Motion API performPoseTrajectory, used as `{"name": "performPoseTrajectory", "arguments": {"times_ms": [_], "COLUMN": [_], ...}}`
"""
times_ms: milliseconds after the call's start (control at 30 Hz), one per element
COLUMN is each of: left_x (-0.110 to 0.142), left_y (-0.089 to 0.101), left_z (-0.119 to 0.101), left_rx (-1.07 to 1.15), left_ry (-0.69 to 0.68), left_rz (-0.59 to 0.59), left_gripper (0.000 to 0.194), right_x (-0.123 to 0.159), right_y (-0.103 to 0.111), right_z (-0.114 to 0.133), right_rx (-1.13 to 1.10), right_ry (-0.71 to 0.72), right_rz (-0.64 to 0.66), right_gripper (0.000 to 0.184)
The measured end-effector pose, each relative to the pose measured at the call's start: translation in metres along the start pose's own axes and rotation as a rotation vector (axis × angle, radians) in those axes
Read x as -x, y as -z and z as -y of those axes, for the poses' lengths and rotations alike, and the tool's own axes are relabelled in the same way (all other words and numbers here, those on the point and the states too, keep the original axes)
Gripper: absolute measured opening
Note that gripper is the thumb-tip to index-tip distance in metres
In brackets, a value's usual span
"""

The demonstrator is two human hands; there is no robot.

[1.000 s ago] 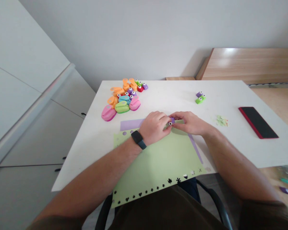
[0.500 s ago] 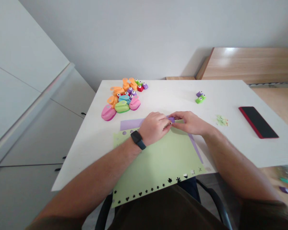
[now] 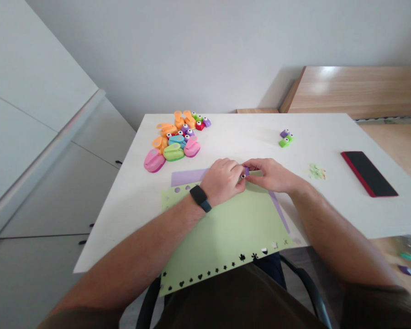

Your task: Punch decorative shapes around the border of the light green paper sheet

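Note:
A small purple paper punch (image 3: 247, 171) with a white-and-black button sits at the far edge of a light green sheet (image 3: 222, 228). My left hand (image 3: 224, 180), a dark watch on its wrist, closes its fingers round the punch from the left. From the right, my right hand (image 3: 269, 175) pinches the same punch between thumb and fingers. Part of the punch is hidden by the fingers. Star, heart and leaf shaped holes run along the sheet's near edge, and more holes show at its far left. Under it lies a purple sheet (image 3: 187, 177).
Several larger and small punches, among them a pink punch (image 3: 154, 161) and an orange punch (image 3: 167, 129), are grouped at the table's back left. Small purple and green punches (image 3: 286, 140) stand back right. Green paper scraps (image 3: 317, 171) and a black-and-red flat object (image 3: 370, 173) lie at right.
The punch's button is pressed out of view half a second ago and shows again now. Both hands stay nearly in place; my left fingers and wrist shift slightly.

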State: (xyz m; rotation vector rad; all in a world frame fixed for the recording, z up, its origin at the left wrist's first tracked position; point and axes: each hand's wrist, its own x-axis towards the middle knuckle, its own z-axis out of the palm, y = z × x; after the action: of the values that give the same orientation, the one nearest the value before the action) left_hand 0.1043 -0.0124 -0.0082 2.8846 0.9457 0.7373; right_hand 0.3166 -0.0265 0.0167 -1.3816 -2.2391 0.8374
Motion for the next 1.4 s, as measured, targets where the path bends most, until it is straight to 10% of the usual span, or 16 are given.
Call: {"name": "performPoseTrajectory", "arguments": {"times_ms": [1400], "left_x": [0.011], "left_y": [-0.002], "left_z": [0.018], "left_rx": [0.207], "left_ry": [0.180], "left_rz": [0.078], "left_gripper": [0.013], "right_x": [0.001], "right_y": [0.009], "right_z": [0.001], "right_rx": [-0.134], "right_ry": [-0.072], "right_rz": [0.004], "right_gripper": [0.033]}}
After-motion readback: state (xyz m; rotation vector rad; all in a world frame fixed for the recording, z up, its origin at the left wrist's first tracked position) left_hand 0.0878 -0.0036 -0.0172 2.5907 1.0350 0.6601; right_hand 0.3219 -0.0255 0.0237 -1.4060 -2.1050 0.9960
